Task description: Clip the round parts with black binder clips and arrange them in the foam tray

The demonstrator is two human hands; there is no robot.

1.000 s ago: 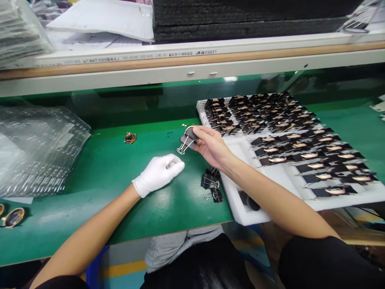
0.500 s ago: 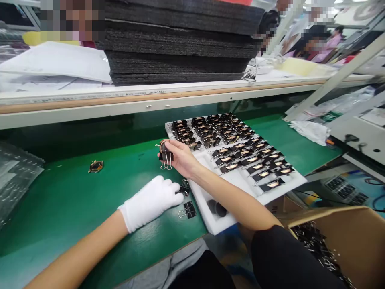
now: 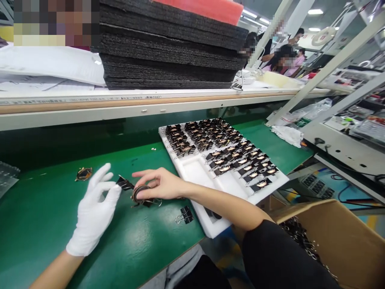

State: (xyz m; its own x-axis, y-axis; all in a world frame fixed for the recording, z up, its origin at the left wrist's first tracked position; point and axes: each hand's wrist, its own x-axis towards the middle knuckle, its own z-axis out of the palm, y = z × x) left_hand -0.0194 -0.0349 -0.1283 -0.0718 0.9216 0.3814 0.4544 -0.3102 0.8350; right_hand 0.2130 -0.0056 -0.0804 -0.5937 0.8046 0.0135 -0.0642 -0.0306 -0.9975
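My left hand (image 3: 98, 208), in a white glove, pinches a black binder clip (image 3: 125, 184) by its edge between thumb and forefinger, above the green tabletop. Close beside it, my bare right hand (image 3: 159, 184) grips a small round coil-like part (image 3: 140, 193) with dark and copper colouring. A binder clip with wire handles is attached to this part, partly hidden under my fingers. Another binder clip (image 3: 187, 215) lies on the table near the white foam tray (image 3: 215, 228). A similar round part (image 3: 84, 174) rests at the left, behind my gloved hand.
Rows of clipped parts (image 3: 231, 152) fill much of the tray. A cardboard box (image 3: 339, 228) of loose binder clips stands at lower right. Above the table runs a shelf (image 3: 120, 105) bearing stacked black foam (image 3: 171, 52). Other people (image 3: 282, 60) sit farther back.
My right hand has come down and left with the clipped round part, turning it. My left hand has moved left and lifted a binder clip from the table. The view has shifted slightly.
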